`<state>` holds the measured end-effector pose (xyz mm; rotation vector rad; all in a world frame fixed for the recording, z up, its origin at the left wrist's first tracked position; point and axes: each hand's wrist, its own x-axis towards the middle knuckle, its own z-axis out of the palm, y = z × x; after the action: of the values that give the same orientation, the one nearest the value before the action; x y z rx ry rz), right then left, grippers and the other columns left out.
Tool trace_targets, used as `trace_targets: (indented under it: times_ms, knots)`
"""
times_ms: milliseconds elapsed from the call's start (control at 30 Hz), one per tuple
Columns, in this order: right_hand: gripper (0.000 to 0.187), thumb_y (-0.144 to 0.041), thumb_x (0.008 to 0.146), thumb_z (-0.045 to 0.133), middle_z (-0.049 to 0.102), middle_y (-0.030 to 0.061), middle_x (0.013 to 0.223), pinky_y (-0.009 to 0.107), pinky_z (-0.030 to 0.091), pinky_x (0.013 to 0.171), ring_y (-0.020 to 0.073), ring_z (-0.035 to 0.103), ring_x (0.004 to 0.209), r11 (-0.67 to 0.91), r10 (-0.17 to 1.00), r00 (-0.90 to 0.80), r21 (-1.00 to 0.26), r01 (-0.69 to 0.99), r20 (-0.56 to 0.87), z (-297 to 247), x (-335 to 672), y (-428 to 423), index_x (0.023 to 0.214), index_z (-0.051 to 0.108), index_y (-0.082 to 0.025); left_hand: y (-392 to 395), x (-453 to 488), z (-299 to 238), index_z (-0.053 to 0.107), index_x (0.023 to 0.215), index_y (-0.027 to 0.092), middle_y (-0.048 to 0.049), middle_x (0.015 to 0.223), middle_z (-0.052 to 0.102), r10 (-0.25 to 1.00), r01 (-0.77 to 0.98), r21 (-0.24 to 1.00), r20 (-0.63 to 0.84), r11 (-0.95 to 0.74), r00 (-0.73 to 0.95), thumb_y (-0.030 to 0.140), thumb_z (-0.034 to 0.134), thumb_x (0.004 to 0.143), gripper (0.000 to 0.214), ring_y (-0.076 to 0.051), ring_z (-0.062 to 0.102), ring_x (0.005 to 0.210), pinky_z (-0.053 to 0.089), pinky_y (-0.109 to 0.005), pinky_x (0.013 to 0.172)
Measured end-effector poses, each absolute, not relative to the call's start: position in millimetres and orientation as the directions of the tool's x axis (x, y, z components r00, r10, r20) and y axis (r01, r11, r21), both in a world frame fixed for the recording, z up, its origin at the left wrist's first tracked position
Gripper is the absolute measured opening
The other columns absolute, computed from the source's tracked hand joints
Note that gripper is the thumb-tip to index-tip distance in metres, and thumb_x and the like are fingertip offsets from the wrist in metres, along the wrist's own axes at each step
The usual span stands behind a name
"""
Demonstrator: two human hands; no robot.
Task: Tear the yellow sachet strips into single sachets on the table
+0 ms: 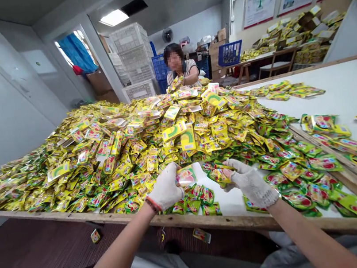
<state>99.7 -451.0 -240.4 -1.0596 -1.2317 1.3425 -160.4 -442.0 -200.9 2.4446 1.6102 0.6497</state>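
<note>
The left hand [168, 187], in a pale glove and bent inward, has its fingers clamped on the left end of a box [185, 176]; the box sticks out rightward past the fingertips, its white end toward the other hand; the right hand [249, 182], gloved too, has thumb and fingers closed on a few packets [218, 174], which jut leftward beyond the fingertips, just beside the box's white end; whether packets and box touch, I cannot tell; how many packets are in the grip is also unclear; both hands are over the near part of the white table [231, 200], inside its wooden edge [110, 218]; green packets [206, 194] lie just below the box, and more are spread right of the right wrist; the yellow heap [131, 159] rises right behind both hands; beyond it a person [191, 67] in a striped top holds yellow packs [176, 83].
</note>
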Motion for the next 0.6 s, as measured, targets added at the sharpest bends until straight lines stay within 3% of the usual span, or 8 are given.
trace_targets:
  times_ms: [133, 267, 433, 600]
  knots:
    - [0.030, -0.039, 0.079, 0.055, 0.062, -0.0005, 0.071, 0.024, 0.049, 0.042, 0.0127, 0.060, 0.046, 0.061, 0.968, -0.249, -0.958, 0.280, -0.011, -230.5, 101.2, -452.5, 0.100, 0.058, -0.018, -475.6, -146.4, -213.3, 0.047, 0.109, 0.021, -0.0074, 0.106, 0.056, 0.885, 0.806, 0.369, 0.231, -0.464, 0.404, 0.032, 0.067, 0.067, 0.048, -0.025, 0.055, 0.096, 0.044, -0.035, 0.082]
    - [0.026, -0.037, 0.081, 0.053, 0.067, 0.0031, 0.082, 0.021, 0.044, 0.046, 0.0105, 0.059, 0.050, 0.237, 0.943, -0.331, -0.780, 0.579, 0.041, -222.3, 107.9, -454.3, 0.095, 0.064, -0.018, -478.7, -135.2, -214.7, 0.048, 0.106, 0.020, -0.0071, 0.106, 0.054, 0.864, 0.800, 0.329, 0.220, -0.502, 0.452, 0.035, 0.067, 0.069, 0.045, -0.025, 0.053, 0.098, 0.044, -0.035, 0.083]
    - [0.016, -0.023, 0.072, 0.059, 0.070, 0.0045, 0.088, 0.025, 0.046, 0.074, 0.0183, 0.061, 0.084, 0.453, 0.881, -0.434, -0.596, 0.663, 0.187, -213.5, 111.1, -453.8, 0.083, 0.070, -0.019, -476.6, -128.9, -215.5, 0.051, 0.105, 0.021, -0.0056, 0.104, 0.053, 0.852, 0.802, 0.288, 0.214, -0.523, 0.479, 0.034, 0.068, 0.067, 0.044, -0.023, 0.052, 0.095, 0.043, -0.033, 0.079]
    - [0.016, -0.023, 0.070, 0.061, 0.070, 0.0026, 0.081, 0.025, 0.044, 0.071, 0.0182, 0.060, 0.079, 0.399, 0.892, -0.438, -0.658, 0.639, 0.115, -204.5, 116.5, -453.8, 0.080, 0.072, -0.019, -476.4, -128.8, -214.8, 0.051, 0.110, 0.021, -0.0059, 0.109, 0.052, 0.808, 0.770, 0.245, 0.212, -0.589, 0.550, 0.031, 0.068, 0.066, 0.048, -0.024, 0.051, 0.098, 0.043, -0.034, 0.082]
